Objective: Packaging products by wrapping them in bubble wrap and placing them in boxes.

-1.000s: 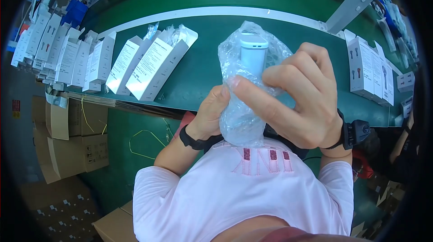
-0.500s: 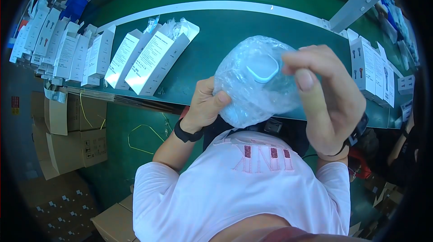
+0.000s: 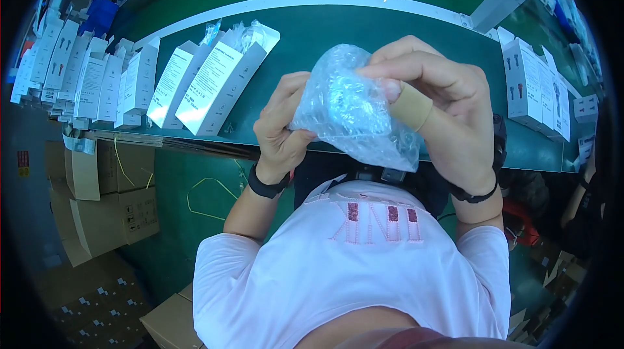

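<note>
Up close, bubble-wrap bundle [image 3: 354,112] between both hands, white boxes [image 3: 214,86] left

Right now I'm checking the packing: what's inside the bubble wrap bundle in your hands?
Both hands, left and right, grip the bubble wrap bundle. Only crinkled clear wrap shows; whatever it covers cannot be made out.

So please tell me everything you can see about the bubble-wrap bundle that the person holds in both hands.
The bubble-wrap bundle is clear plastic with small air bubbles, crumpled into a rounded, wrinkled packet. Something pale and bluish shows dimly through it, but its shape cannot be told. It is held up in the air in front of the person's chest, above the near edge of the green table. The left hand grips its left side, and the right hand closes over its top and right side, one finger wearing a tan bandage.
</note>
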The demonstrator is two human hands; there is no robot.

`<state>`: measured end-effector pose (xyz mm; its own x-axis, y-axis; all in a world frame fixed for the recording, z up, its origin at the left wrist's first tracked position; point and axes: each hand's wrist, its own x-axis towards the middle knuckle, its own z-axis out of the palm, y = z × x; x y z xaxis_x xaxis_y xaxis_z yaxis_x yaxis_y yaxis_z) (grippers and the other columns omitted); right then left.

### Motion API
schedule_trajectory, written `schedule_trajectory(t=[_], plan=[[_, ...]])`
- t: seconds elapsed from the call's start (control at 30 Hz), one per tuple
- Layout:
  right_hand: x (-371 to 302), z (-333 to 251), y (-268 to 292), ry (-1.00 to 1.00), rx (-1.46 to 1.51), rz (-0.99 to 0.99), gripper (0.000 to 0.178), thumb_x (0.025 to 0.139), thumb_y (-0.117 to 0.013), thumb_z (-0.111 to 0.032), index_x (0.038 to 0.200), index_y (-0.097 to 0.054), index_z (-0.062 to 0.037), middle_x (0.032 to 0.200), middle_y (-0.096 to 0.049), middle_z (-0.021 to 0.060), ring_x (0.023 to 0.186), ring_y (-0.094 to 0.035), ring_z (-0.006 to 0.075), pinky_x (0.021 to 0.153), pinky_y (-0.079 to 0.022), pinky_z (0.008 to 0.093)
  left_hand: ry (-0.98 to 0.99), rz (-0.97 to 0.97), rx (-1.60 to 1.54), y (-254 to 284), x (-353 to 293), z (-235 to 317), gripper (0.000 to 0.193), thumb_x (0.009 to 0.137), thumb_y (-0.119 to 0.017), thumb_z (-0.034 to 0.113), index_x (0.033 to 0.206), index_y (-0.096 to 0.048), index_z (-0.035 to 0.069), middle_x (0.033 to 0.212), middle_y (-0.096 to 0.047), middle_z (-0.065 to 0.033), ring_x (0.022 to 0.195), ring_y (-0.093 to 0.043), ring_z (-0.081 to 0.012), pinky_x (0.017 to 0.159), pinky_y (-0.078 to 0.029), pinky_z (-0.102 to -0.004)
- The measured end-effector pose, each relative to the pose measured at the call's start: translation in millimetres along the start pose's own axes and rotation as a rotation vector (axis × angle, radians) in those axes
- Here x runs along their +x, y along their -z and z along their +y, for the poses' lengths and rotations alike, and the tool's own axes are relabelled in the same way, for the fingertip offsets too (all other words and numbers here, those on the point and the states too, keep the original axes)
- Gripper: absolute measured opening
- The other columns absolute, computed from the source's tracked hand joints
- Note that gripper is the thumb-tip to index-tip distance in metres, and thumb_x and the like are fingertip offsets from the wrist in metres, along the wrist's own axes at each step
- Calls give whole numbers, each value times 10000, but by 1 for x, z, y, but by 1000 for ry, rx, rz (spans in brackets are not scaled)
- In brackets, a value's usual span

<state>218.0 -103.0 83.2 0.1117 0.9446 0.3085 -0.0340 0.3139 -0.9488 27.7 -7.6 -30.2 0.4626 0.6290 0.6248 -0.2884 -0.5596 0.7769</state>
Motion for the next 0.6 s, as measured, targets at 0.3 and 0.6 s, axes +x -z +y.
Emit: schedule_trajectory(t=[0.3,0.6], plan=[[2,2,-8,181,-188,17,168,918,-592,-61,959,-703,58,916,-647,115,814,-588,131,709,-449,234,233,51,-50,6,-7,5,395,770,-723,113,1142,-667,-7,1141,-637,-183,1054,-591,-338,900,-454,-405],[8,1,-1,98,-56,-133,250,976,-504,-121,956,-676,59,906,-671,115,827,-622,152,765,-479,256,-73,-25,127,7,-2,16,432,758,-768,159,1148,-661,6,1158,-628,-167,1048,-576,-330,896,-445,-401]])
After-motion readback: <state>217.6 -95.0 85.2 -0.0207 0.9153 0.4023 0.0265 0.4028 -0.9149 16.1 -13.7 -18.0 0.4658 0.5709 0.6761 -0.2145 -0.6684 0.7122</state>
